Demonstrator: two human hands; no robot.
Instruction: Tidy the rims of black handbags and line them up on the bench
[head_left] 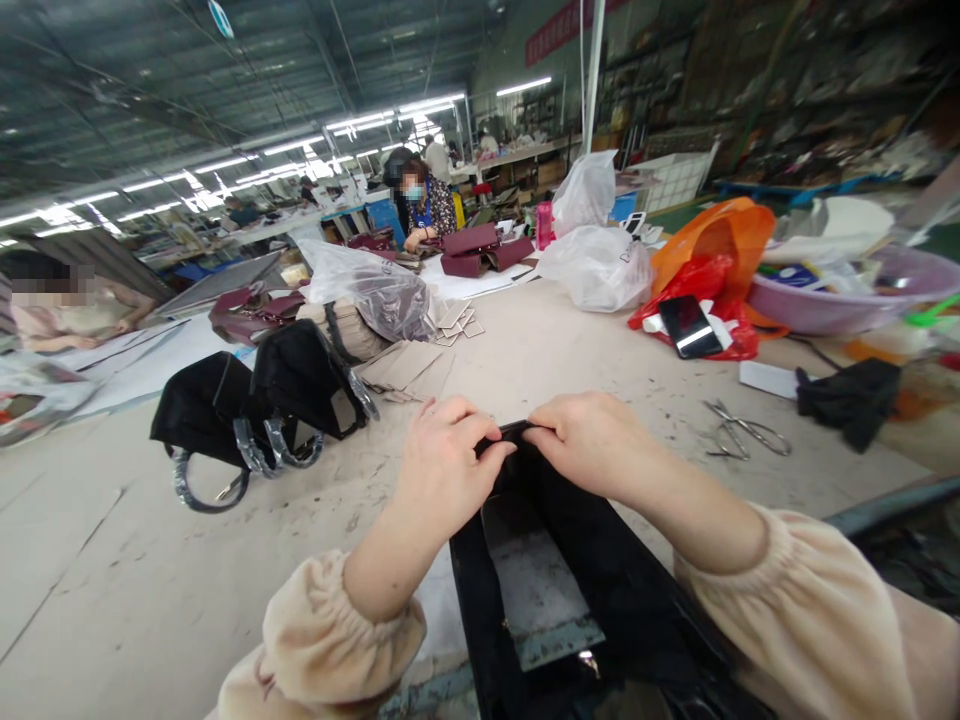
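Note:
A long black fabric piece (600,550) with an opening in its middle hangs over the near edge of the table. My left hand (450,455) pinches its far end between thumb and fingers. Close beside it, my right hand (581,440) grips the same end with thumb and forefinger. Through the opening, the tabletop and its metal edge show. A small shiny metal part (589,660) sits on the black fabric near the bottom of the view.
Black bags (202,410) with plastic-wrapped handles stand at left, near beige pieces (409,368). Scissors (742,432), a black glove (855,400), a phone (688,327) and a purple basin (840,300) lie right. A masked person (431,205) works beyond; another person (82,305) sits left.

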